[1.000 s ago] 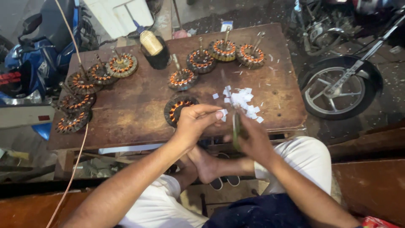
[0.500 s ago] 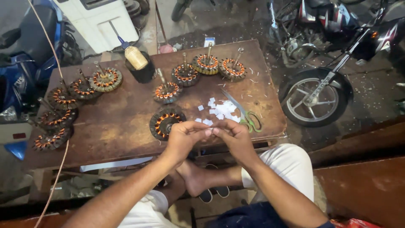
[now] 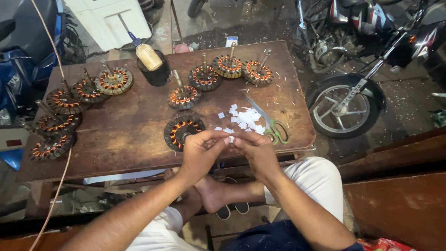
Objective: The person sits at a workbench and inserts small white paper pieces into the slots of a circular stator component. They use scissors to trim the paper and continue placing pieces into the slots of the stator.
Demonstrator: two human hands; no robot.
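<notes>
Both hands meet at the bench's [image 3: 139,135] near edge, left hand [image 3: 200,155] and right hand [image 3: 255,153] pinching one small white paper slip [image 3: 231,138] between fingertips; wound stator [image 3: 183,131] lies just far-left, nearer the left hand; scissors [image 3: 267,122] far-right

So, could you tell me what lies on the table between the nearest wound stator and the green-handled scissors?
In the head view, a loose pile of small white paper pieces lies between the stator and the scissors, on the brown table.
</notes>
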